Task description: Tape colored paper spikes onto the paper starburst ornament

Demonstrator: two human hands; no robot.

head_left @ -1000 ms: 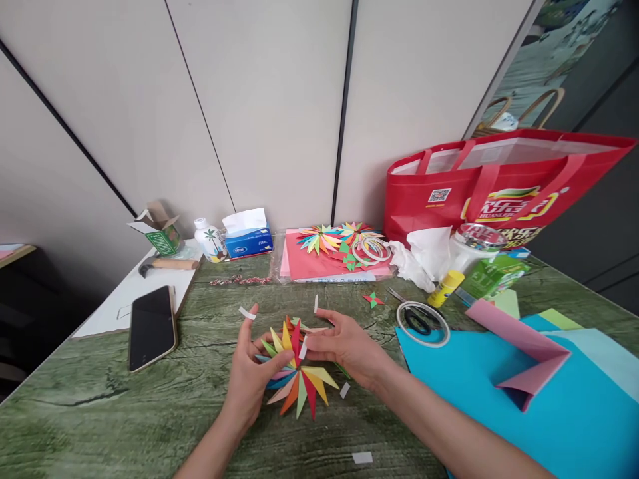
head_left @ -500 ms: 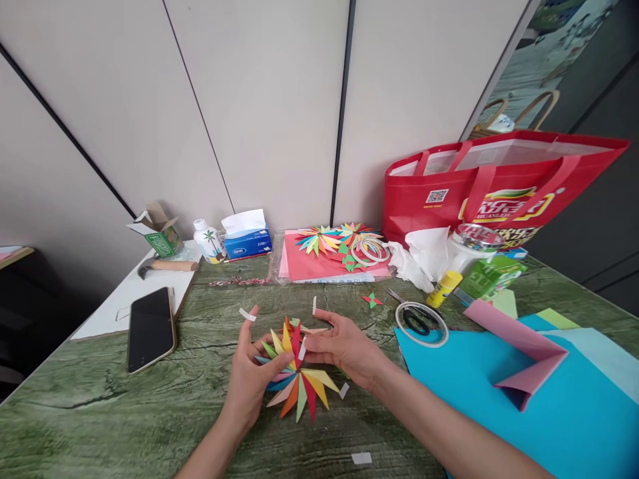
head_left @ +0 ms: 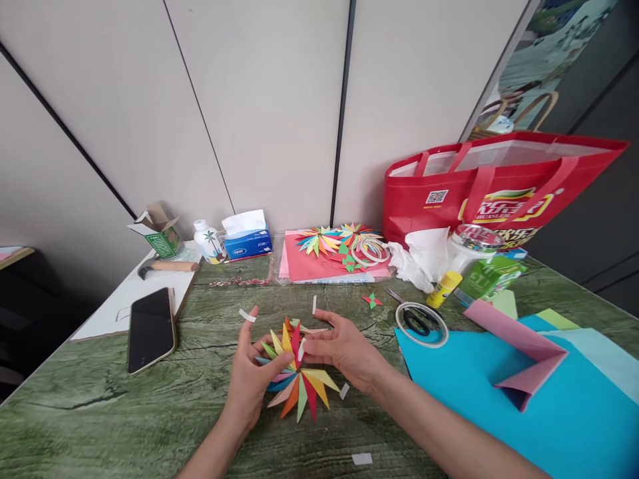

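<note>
My left hand (head_left: 252, 369) is closed on a folded paper star (head_left: 302, 386) with many coloured points, its thumb lying across the left side. At the star's upper right, my right hand (head_left: 344, 346) pinches a short white strip (head_left: 301, 350), probably tape, against a red point. Another white strip (head_left: 247, 315) sticks to my left index fingertip, and one more strip (head_left: 314, 305) stands on my right index fingertip. A small pale piece (head_left: 344, 391) touches the star's right points. The fingers behind the star are partly hidden.
On the right lie tape rolls (head_left: 422, 324) around black scissors, a yellow glue stick (head_left: 444, 289), blue paper (head_left: 479, 399) and folded pink paper (head_left: 529, 346). A red bag (head_left: 449, 199) stands behind. Finished stars (head_left: 319, 241) rest at the back; a phone (head_left: 151, 330) and hammer (head_left: 170, 265) are left.
Both hands stay at the star with almost no movement. The white strip in my right fingers has tilted slightly against the red point.
</note>
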